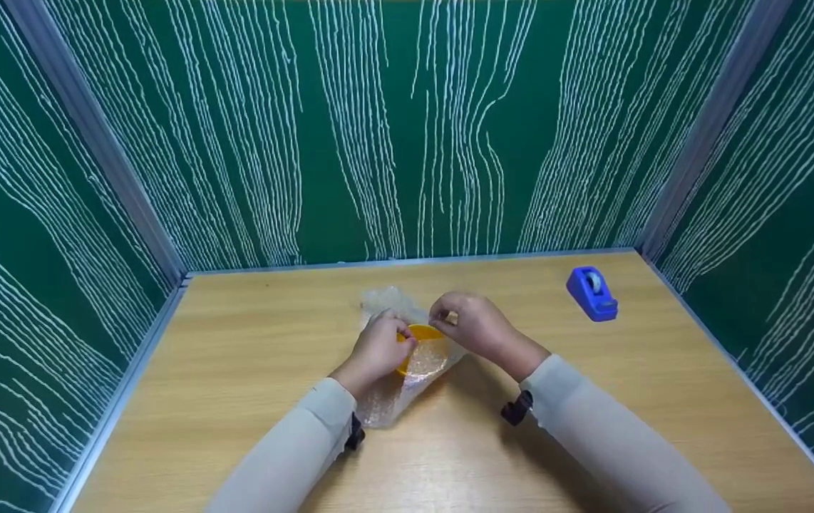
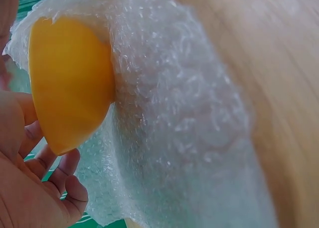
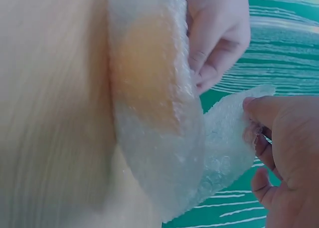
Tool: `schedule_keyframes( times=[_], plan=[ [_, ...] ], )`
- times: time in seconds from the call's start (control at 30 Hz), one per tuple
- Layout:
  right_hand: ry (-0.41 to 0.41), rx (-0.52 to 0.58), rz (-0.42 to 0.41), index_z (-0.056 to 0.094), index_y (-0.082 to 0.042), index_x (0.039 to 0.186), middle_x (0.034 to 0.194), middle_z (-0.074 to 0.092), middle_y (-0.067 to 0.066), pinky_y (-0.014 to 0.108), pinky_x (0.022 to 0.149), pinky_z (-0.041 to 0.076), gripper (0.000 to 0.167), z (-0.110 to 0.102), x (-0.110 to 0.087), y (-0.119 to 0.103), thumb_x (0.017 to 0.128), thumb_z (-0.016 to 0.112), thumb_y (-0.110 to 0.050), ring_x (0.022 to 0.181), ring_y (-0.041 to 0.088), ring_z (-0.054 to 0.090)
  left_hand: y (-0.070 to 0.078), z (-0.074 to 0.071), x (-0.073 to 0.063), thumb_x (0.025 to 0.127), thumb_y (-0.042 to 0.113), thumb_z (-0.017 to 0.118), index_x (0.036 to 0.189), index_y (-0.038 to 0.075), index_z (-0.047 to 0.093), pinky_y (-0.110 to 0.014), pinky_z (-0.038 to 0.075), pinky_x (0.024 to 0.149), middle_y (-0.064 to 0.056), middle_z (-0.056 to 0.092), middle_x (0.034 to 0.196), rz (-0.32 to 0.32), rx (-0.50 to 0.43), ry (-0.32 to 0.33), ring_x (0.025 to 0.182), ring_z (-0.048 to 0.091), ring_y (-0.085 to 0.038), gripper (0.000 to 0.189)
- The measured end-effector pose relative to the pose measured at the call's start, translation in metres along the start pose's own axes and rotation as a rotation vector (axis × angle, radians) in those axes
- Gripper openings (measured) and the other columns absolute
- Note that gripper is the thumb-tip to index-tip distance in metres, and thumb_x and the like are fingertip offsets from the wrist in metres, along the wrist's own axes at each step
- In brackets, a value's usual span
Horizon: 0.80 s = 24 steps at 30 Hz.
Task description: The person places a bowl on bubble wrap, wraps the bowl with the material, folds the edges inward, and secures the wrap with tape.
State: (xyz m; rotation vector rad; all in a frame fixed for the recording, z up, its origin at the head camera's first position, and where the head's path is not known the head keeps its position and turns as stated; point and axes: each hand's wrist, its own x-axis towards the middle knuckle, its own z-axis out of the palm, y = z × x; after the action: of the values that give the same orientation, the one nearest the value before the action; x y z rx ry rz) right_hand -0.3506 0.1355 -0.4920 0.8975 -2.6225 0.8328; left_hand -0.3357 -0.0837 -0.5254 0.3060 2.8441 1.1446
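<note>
A yellow bowl (image 1: pixel 418 332) sits on a sheet of clear bubble wrap (image 1: pixel 380 407), and a flap of the wrap is folded over its near side into the opening. My left hand (image 1: pixel 375 349) grips the bowl's left rim, thumb over the edge and fingers at the outside. In the left wrist view the bowl's smooth side (image 2: pixel 72 83) shows bare, the wrap bunched behind it. At the bowl's far right, my right hand (image 1: pixel 477 324) pinches an edge of the wrap between thumb and fingertips, as the right wrist view shows; there the wrap (image 3: pixel 159 168) veils the bowl.
A blue tape dispenser (image 1: pixel 594 293) with a roll of tape stands at the back right of the wooden table (image 1: pixel 250 377). Green panels (image 1: pixel 407 142) with white wavy lines rise along the back and both sides. Each wrist wears a black strap.
</note>
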Motion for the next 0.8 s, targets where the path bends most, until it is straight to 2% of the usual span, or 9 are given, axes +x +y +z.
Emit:
schedule_keyframes(
  times=[0.13, 0.23, 0.3, 0.43, 0.57, 0.67, 0.8],
  plan=[
    [-0.007, -0.047, -0.121, 0.085, -0.012, 0.100, 0.104, 0.085, 0.003, 0.035, 0.094, 0.070, 0.006, 0.005, -0.004, -0.004, 0.098, 0.089, -0.008, 0.097, 0.019, 0.081, 0.000, 0.001, -0.001, 0.106, 0.016, 0.080, 0.096, 0.007, 0.084, -0.045, 0.059, 0.117, -0.006, 0.065, 0.124, 0.024, 0.021, 0.016, 0.124, 0.062, -0.026, 0.014],
    [-0.020, -0.073, -0.221, 0.083, -0.011, 0.098, 0.101, 0.084, 0.004, 0.036, 0.092, 0.070, 0.006, 0.009, -0.008, -0.007, 0.098, 0.089, -0.007, 0.097, 0.022, 0.080, 0.000, 0.001, -0.001, 0.105, 0.015, 0.080, 0.097, 0.008, 0.085, -0.047, 0.058, 0.112, -0.005, 0.065, 0.119, 0.046, 0.044, 0.032, 0.120, 0.062, -0.026, 0.012],
    [-0.029, -0.087, -0.266, 0.083, -0.010, 0.098, 0.101, 0.084, 0.005, 0.037, 0.090, 0.070, 0.006, 0.011, -0.011, -0.008, 0.099, 0.088, -0.007, 0.096, 0.022, 0.079, 0.000, 0.002, -0.001, 0.104, 0.015, 0.080, 0.097, 0.008, 0.085, -0.046, 0.057, 0.113, -0.004, 0.065, 0.119, 0.051, 0.045, 0.042, 0.120, 0.062, -0.026, 0.011],
    [-0.064, -0.105, -0.263, 0.087, -0.012, 0.103, 0.102, 0.085, 0.002, 0.034, 0.091, 0.070, 0.004, 0.015, -0.016, -0.010, 0.100, 0.088, -0.010, 0.095, 0.018, 0.080, 0.000, 0.002, -0.001, 0.104, 0.014, 0.080, 0.095, 0.008, 0.085, -0.048, 0.055, 0.118, -0.005, 0.067, 0.125, 0.066, 0.039, 0.060, 0.125, 0.062, -0.027, 0.012],
    [-0.125, -0.101, -0.249, 0.089, -0.013, 0.111, 0.105, 0.087, 0.002, 0.033, 0.092, 0.070, 0.009, 0.017, -0.021, -0.010, 0.102, 0.086, -0.012, 0.096, 0.016, 0.080, -0.001, 0.003, -0.001, 0.104, 0.016, 0.081, 0.094, 0.007, 0.085, -0.048, 0.055, 0.121, -0.006, 0.068, 0.128, 0.059, 0.037, 0.058, 0.128, 0.062, -0.028, 0.014],
    [-0.173, -0.105, -0.286, 0.088, -0.011, 0.116, 0.109, 0.087, 0.003, 0.036, 0.096, 0.069, 0.013, 0.016, -0.025, -0.009, 0.105, 0.083, -0.017, 0.101, 0.019, 0.080, -0.003, 0.003, -0.001, 0.105, 0.017, 0.080, 0.095, 0.007, 0.085, -0.047, 0.056, 0.118, -0.007, 0.066, 0.127, 0.045, 0.043, 0.049, 0.125, 0.061, -0.027, 0.015],
    [-0.235, -0.121, -0.328, 0.086, -0.013, 0.124, 0.120, 0.087, 0.001, 0.039, 0.107, 0.066, 0.027, 0.012, -0.029, -0.006, 0.108, 0.081, -0.033, 0.116, 0.021, 0.079, -0.003, 0.005, -0.001, 0.106, 0.018, 0.080, 0.099, 0.007, 0.084, -0.046, 0.056, 0.120, -0.006, 0.063, 0.128, 0.019, 0.043, 0.034, 0.127, 0.060, -0.027, 0.013]
  ],
)
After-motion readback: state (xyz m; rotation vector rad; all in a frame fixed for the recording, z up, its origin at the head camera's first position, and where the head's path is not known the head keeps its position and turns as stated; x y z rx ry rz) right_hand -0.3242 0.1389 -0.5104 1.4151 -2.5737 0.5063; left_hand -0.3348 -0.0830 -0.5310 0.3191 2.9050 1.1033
